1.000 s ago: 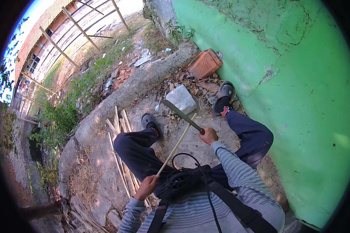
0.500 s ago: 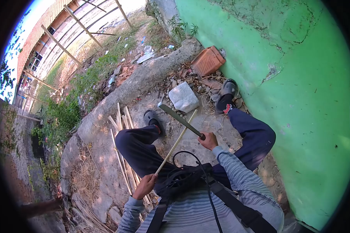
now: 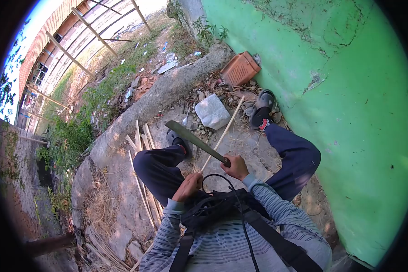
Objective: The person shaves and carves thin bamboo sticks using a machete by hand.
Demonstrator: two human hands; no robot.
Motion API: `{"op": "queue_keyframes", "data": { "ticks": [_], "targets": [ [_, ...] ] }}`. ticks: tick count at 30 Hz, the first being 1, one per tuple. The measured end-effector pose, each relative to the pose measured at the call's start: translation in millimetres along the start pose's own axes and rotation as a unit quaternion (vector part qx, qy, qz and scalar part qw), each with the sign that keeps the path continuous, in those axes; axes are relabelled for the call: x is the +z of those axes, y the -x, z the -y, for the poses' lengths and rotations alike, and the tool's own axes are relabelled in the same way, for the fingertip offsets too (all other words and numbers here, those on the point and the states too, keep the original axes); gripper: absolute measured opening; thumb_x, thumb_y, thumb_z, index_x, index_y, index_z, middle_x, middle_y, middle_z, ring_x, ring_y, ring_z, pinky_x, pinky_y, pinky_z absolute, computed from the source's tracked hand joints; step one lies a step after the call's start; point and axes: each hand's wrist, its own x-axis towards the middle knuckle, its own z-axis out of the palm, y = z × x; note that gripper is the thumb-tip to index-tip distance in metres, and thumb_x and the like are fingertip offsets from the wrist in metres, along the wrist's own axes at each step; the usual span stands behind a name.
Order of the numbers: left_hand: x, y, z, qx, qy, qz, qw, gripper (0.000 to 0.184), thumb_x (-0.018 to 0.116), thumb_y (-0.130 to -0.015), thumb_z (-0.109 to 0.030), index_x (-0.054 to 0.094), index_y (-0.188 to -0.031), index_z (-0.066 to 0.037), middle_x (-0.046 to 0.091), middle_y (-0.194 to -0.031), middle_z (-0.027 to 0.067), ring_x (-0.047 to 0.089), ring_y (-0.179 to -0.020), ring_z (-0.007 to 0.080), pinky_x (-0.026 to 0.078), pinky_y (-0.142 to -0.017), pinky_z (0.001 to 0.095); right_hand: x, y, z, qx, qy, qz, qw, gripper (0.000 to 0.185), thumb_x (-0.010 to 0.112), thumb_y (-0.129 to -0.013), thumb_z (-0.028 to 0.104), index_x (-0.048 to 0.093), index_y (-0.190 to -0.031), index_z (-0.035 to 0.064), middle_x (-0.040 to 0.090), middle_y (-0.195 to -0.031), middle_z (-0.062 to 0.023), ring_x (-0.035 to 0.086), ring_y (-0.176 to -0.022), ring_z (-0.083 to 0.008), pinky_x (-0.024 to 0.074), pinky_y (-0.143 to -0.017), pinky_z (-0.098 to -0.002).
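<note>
My left hand [image 3: 188, 187] is closed round the lower end of a thin, pale bamboo strip [image 3: 230, 122], which slants up and away to the right. In my right hand [image 3: 236, 167] is the handle of a machete [image 3: 196, 141]. Its long, dark blade points up and to the left, crossing the strip close to the handle. Whether the blade touches the strip I cannot tell. Beside my left leg, several more pale bamboo strips [image 3: 144, 138] lie on the ground.
A whitish block [image 3: 212, 112] sits between my feet, with an orange-brown ridged tile [image 3: 241, 69] beyond it. The green wall [image 3: 349, 113] rises on my right. A low, curved concrete edge [image 3: 136, 106] runs along the far left side, with green plants [image 3: 75, 133] past it.
My left hand has moved up and right, pushing the strip farther out, its tip now beside the block. My right hand has shifted slightly left, and the machete blade has swung left and lower.
</note>
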Motion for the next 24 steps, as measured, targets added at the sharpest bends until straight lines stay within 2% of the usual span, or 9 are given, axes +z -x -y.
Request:
{"op": "queue_keyframes", "data": {
  "ticks": [2,3,5,15,17,20,24],
  "targets": [
    [2,-6,5,-0.157,0.081,0.035,0.984,0.044,0.043,-0.110,-0.039,0.052,-0.084,-0.004,0.043,-0.072,0.0013,0.041,-0.066,0.0138,0.036,-0.061,0.0317,2,4,-6,0.012,0.055,0.010,0.998,0.023,0.075,-0.081,0.031,0.068,-0.089,0.0112,0.065,-0.069,-0.0138,0.068,-0.069,-0.0382,0.0541,-0.064,-0.0485],
    [4,-9,18,-0.157,0.080,0.035,0.984,0.044,0.043,-0.110,-0.039,0.052,-0.084,-0.004,0.043,-0.072,0.0013,0.041,-0.066,0.0138,0.036,-0.061,0.0317,2,3,-7,0.012,0.054,0.009,0.998,0.023,0.075,-0.081,0.031,0.068,-0.089,0.0112,0.065,-0.069,-0.0138,0.068,-0.069,-0.0382,0.0541,-0.064,-0.0485],
    [9,-13,49,-0.089,-0.014,0.041,0.995,0.049,0.043,-0.111,-0.042,0.053,-0.087,0.000,0.042,-0.072,0.0032,0.040,-0.067,0.0156,0.037,-0.062,0.0344,-1,2,-7,0.017,0.067,-0.019,0.997,0.024,0.076,-0.079,0.034,0.069,-0.090,0.0137,0.066,-0.069,-0.0131,0.069,-0.070,-0.0375,0.0555,-0.064,-0.0494],
    [9,-18,34,-0.107,-0.038,0.021,0.993,0.057,0.040,-0.111,-0.046,0.051,-0.084,0.003,0.043,-0.069,0.0072,0.042,-0.068,0.0174,0.038,-0.063,0.0398,-6,-4,10,-0.017,0.129,0.036,0.991,0.023,0.076,-0.080,0.034,0.070,-0.089,0.0142,0.067,-0.068,-0.0148,0.069,-0.068,-0.0389,0.0551,-0.063,-0.0509],
    [8,-15,29,-0.120,-0.041,0.022,0.992,0.057,0.040,-0.111,-0.046,0.049,-0.082,0.002,0.043,-0.068,0.0070,0.041,-0.066,0.0177,0.037,-0.061,0.0404,-5,-14,4,-0.002,0.104,-0.015,0.994,0.023,0.077,-0.078,0.031,0.070,-0.089,0.0121,0.067,-0.067,-0.0130,0.069,-0.068,-0.0389,0.0543,-0.062,-0.0482],
    [4,-14,18,-0.131,-0.033,0.023,0.991,0.057,0.039,-0.111,-0.046,0.047,-0.081,0.002,0.041,-0.066,0.0057,0.039,-0.063,0.0174,0.036,-0.059,0.0405,-2,-19,8,0.004,0.085,-0.023,0.996,0.022,0.078,-0.078,0.030,0.071,-0.090,0.0129,0.067,-0.068,-0.0133,0.069,-0.068,-0.0386,0.0542,-0.062,-0.0482],
    [2,-19,14,-0.062,-0.065,-0.002,0.996,0.057,0.038,-0.111,-0.045,0.047,-0.078,0.000,0.039,-0.064,0.0032,0.038,-0.061,0.0162,0.034,-0.057,0.0393,-3,-15,17,-0.029,0.118,0.019,0.992,0.021,0.077,-0.078,0.029,0.071,-0.090,0.0131,0.068,-0.069,-0.0134,0.069,-0.069,-0.0385,0.0544,-0.062,-0.0482]
  ]
}}
